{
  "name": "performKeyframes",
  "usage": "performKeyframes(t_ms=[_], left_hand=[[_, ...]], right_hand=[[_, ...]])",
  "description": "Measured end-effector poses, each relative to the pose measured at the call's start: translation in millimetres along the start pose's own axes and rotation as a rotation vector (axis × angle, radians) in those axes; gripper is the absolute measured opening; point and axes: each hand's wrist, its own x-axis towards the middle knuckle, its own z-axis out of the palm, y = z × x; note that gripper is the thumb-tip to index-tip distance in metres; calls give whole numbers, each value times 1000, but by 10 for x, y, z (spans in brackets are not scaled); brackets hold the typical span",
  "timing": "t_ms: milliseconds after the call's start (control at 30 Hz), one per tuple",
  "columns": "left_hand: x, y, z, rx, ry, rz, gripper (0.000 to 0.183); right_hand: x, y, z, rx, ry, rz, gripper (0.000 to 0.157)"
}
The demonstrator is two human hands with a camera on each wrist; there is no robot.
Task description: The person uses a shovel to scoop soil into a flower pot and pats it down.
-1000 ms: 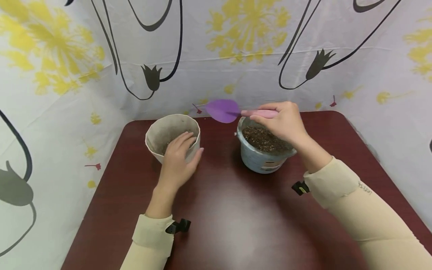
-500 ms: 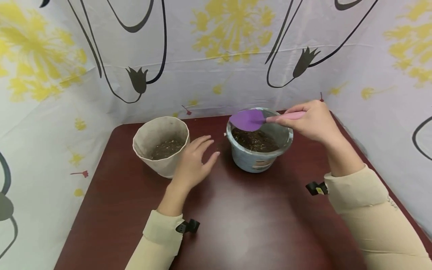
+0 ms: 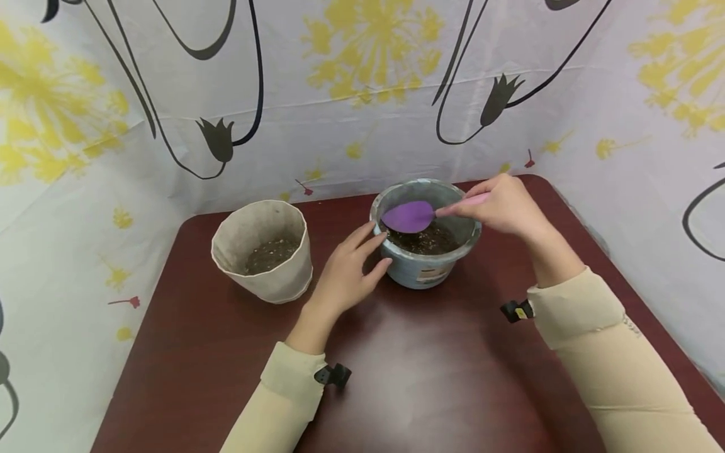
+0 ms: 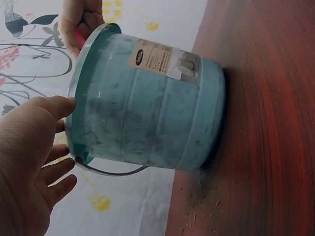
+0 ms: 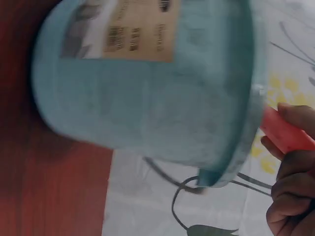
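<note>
My right hand (image 3: 504, 204) grips the pink handle of a small trowel (image 3: 409, 217). The trowel's purple blade is inside the blue bucket (image 3: 421, 270), low over the dark soil (image 3: 427, 240); whether its edge touches the soil is hard to tell. At the bucket's left rim is my left hand (image 3: 348, 274), fingers spread and fairly straight. In the left wrist view its thumb (image 4: 59, 105) meets the rim, with the other fingers beside it. The right wrist view shows the pink handle (image 5: 285, 130) in my curled fingers, the blade hidden behind the bucket wall.
A whitish plant pot (image 3: 283, 277) with some soil inside stands left of the bucket on the dark red table (image 3: 419, 377). Flower-printed sheeting (image 3: 340, 138) rises behind and at both sides. Crumbs of soil (image 4: 197, 211) lie beside the bucket, whose wire handle (image 4: 115, 173) hangs down.
My left hand has left the whitish pot and moved right to the bucket's rim. My right hand has brought the trowel from above and left of the bucket down into it. The view has shifted slightly.
</note>
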Motion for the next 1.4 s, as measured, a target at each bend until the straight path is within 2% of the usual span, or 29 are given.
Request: performKeyframes(t_ms=[133,267,333,433,567,633,700,800,900,1033,1167,1267,1300,1400], left_hand=[[5,8,-1,-16,8,9,48],[6,1,-7,-23,12,13,48],[2,-8,-6,-25,8,12,49],[-4,-20,-8,-24,10,10,49],[0,-30,-9,-15,12,-7,53],[3,-31,-5,-8,12,-28,57],[6,-31,3,-5,13,-45,61],[17,-24,23,-2,23,-56,64],[28,-17,48,2,27,-50,65],[31,-11,61,-5,31,-48,64],[32,2,41,-16,31,-50,62],[30,11,30,-12,21,-52,62],[30,13,27,-10,20,-51,62],[32,20,24,-6,17,-47,62]], right_hand=[[-14,46,70,-114,4,-26,37],[-65,84,-19,-229,27,-26,37],[-86,95,-81,-273,54,-61,33],[-103,93,-140,-341,147,-177,21],[-67,86,-113,-493,298,-444,16],[-27,87,-67,-548,291,-553,14],[11,95,-22,-565,225,-608,10],[43,117,26,-545,98,-604,3],[54,145,51,-500,26,-564,6],[67,182,68,-399,2,-532,8],[67,234,77,-279,9,-573,9],[58,275,105,-195,8,-566,7],[57,286,120,-170,4,-547,6],[45,303,159,-99,-13,-404,5]])
